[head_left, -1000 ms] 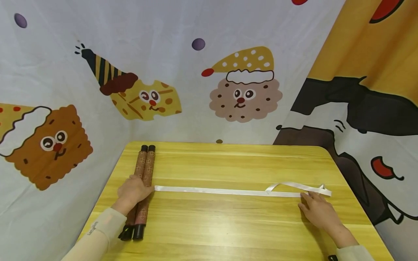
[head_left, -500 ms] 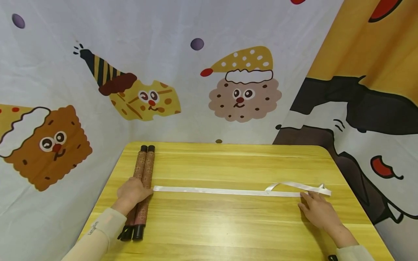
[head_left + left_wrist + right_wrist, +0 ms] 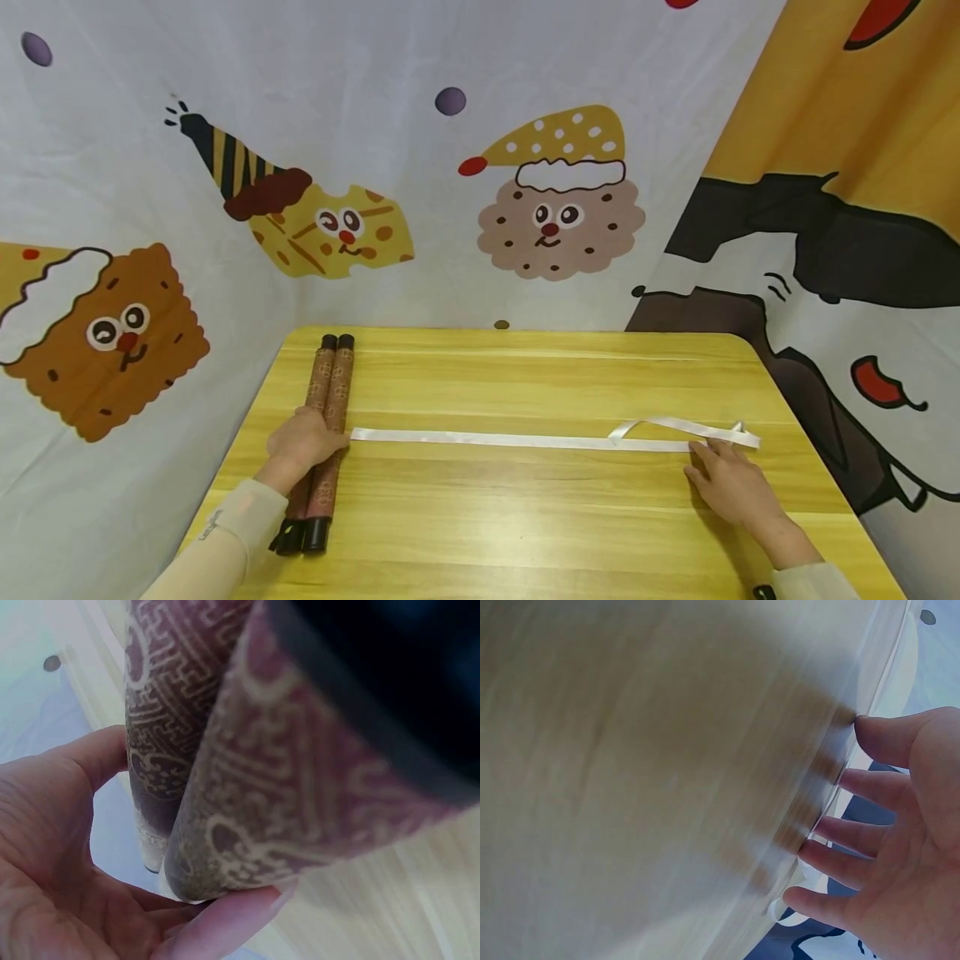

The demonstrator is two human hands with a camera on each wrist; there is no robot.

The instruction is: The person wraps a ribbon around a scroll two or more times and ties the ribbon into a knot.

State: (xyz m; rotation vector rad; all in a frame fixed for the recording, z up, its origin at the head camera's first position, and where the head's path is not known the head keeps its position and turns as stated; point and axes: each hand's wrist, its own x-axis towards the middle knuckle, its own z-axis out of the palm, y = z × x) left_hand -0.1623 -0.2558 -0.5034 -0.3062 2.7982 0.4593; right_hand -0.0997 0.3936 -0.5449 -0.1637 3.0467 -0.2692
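Two brown patterned scrolls (image 3: 340,392) with black end caps lie side by side on the left of the table. My left hand (image 3: 298,437) grips them near their middle, thumb on one side and fingers around the other in the left wrist view, where the patterned surface (image 3: 277,772) shows large. A white ribbon (image 3: 487,438) stretches flat from the left thumb across the table and folds back in a loop at its right end. There my right hand (image 3: 731,487) rests with its fingertips on the ribbon; in the right wrist view its fingers (image 3: 847,832) are spread against the tabletop.
The yellow wood-grain table (image 3: 525,517) has rounded far corners. A white curtain (image 3: 420,50) with cartoon biscuits hangs right behind it, and a patterned cloth (image 3: 832,250) in yellow, black and white runs along the right side.
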